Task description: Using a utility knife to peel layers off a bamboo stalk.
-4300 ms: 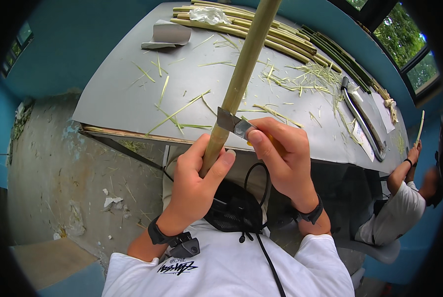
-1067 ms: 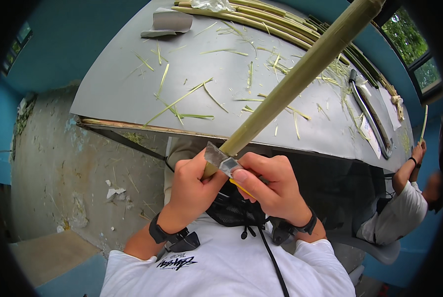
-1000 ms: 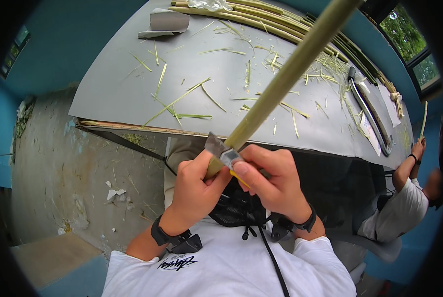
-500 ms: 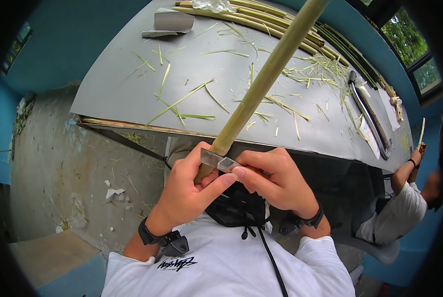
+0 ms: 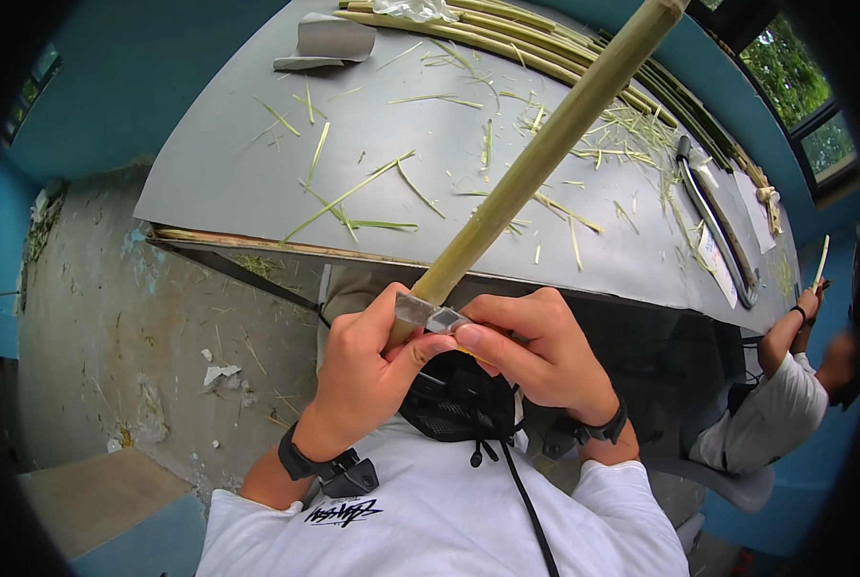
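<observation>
A long pale-green bamboo pole (image 5: 535, 159) slants from my body up over the table toward the upper right. My left hand (image 5: 362, 370) is wrapped around its near end, with the thumb reaching toward the knife. In my right hand (image 5: 540, 351) is a utility knife (image 5: 441, 318), its wide metal blade lying across the pole close to my left fingers. A bit of yellow shows under the right fingers; most of the knife's handle is hidden by that hand. The pole's lower tip is partly covered by my left hand.
Shavings and thin strips (image 5: 353, 197) litter the grey table (image 5: 228, 163). Several bamboo poles (image 5: 487, 43) lie along its far side, near a curled grey sheet (image 5: 334, 43). A bow saw (image 5: 709, 221) rests at the right. Beyond, a co-worker (image 5: 776, 413) sits holding a light stick.
The pole's far end has swung to the right, with its upper tip now in view. My left hand and wrist have shifted slightly right; the knife blade stays against the pole.
</observation>
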`<state>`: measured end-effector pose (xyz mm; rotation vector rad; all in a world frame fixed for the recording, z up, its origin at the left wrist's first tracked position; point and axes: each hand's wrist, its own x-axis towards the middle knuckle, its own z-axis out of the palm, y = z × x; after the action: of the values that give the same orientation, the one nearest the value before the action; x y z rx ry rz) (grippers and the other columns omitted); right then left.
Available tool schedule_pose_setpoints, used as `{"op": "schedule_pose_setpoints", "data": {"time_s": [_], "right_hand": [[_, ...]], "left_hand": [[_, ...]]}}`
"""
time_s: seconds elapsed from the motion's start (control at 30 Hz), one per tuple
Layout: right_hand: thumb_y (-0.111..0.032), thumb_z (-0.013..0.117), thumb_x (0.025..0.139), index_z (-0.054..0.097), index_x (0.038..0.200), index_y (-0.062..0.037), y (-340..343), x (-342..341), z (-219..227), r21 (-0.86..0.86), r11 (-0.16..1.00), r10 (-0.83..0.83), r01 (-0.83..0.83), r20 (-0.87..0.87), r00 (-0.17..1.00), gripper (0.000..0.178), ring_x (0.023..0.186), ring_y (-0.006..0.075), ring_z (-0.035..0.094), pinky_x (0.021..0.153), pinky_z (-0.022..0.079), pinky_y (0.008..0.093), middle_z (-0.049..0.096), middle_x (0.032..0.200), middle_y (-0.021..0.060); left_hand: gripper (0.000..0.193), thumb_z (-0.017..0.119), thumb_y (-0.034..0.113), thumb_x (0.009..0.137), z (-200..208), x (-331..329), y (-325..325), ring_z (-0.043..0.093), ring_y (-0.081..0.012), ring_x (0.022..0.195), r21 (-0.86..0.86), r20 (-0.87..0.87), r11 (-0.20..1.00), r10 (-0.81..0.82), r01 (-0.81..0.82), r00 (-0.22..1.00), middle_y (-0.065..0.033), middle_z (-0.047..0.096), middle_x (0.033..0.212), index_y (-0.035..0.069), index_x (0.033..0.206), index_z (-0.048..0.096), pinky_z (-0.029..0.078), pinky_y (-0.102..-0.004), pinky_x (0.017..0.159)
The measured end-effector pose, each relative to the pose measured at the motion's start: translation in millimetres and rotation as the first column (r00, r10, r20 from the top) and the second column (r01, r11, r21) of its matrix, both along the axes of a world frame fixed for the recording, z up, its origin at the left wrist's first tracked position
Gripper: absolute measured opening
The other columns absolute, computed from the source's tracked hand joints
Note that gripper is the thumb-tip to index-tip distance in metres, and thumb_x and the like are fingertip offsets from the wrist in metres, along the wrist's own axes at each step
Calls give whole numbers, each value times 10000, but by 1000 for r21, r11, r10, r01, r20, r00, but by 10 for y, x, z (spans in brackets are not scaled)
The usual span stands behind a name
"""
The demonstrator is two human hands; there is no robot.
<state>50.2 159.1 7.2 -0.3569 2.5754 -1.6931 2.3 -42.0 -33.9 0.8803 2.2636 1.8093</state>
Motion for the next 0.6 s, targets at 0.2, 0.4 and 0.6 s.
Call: {"op": "schedule_pose_setpoints", "data": {"time_s": [0.2,0.4,0.6], "right_hand": [[-169,645,989,699,920,-9,-20,18,-45,-52,998,-27,30,56,998,182,462,228,467,476,369,338,487,557,104],[-122,645,984,690,917,8,-105,21,-155,-84,989,-131,124,-89,987,153,458,157,490,471,376,296,527,559,78],[-141,576,1035,670,917,26,112,6,66,-251,897,-396,365,-87,914,225,480,75,546,449,400,235,611,622,19]], "left_hand": [[407,827,353,873,-92,16,12,362,-95,493,33,30,995,95,-96,995,-9,476,553,17,870,598,322,-263,477],[429,820,365,886,-105,3,87,306,-74,529,108,206,985,112,-136,972,28,384,553,25,789,578,267,-262,480],[422,793,345,917,5,-27,75,303,-61,566,45,229,997,45,-57,973,47,356,586,39,768,543,263,-271,505]]}}
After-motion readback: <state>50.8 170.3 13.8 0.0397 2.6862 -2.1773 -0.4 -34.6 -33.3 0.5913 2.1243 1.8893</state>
